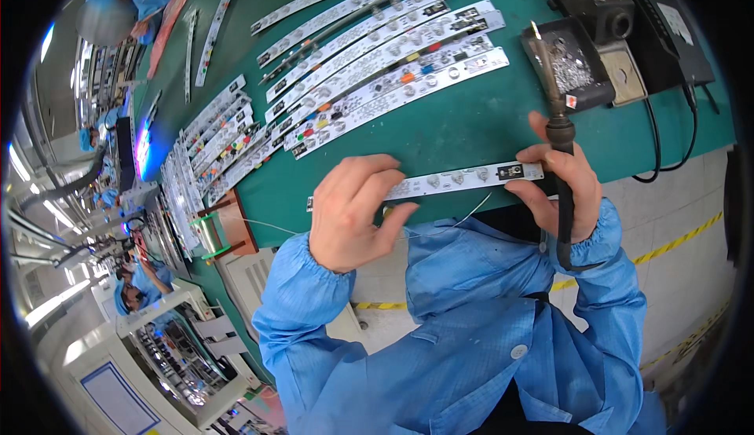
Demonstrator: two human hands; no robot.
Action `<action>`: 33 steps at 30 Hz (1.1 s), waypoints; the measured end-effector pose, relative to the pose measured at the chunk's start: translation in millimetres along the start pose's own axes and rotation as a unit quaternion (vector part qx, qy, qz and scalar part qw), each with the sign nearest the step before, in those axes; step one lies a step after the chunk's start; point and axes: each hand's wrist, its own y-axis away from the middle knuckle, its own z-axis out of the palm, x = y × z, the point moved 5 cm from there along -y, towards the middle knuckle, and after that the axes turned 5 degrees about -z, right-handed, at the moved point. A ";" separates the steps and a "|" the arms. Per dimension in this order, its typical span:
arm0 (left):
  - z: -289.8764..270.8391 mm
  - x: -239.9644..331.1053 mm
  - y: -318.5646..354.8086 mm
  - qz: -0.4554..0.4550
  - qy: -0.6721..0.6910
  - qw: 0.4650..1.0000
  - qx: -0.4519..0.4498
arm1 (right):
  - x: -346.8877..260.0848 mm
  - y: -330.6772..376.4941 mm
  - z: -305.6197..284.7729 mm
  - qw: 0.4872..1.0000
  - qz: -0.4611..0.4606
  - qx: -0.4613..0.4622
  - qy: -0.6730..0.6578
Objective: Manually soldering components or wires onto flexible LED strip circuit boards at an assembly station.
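1. Along the near edge of the green bench [471, 121], the white LED strip [463, 179] sits crosswise between both hands, so it's easy to see up close, I'd guess.
2. Right hand [572, 188]: thumb and forefinger pinching the strip's end from both edges, which probably keeps it steady. Soldering iron [560, 133] is tucked in the same hand, tip pointing away, likely to keep heat off the fingers.
3. Left hand [355, 211]: fingers curled over the other stretch, thumb spread apart from them. Can't tell if it's really gripping.
4. Thin wire [477, 206] passes by that hand; the spool [208, 235] stands off left, seemingly out of the way.
5. More strips [385, 62] lie beyond, overlapping, presumably within reach.
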 end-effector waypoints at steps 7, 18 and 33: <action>0.8 -30.3 33.7 -0.012 -0.011 0.998 0.053 | -1.2 -4.2 6.0 0.998 0.020 -0.051 0.023; 1.6 -40.2 24.9 -0.063 -0.030 0.985 0.155 | -0.7 -23.7 20.4 0.980 0.072 -0.020 0.183; 50.1 39.0 42.4 0.043 0.057 0.979 0.191 | -29.2 -4.8 14.9 0.996 0.082 0.023 0.031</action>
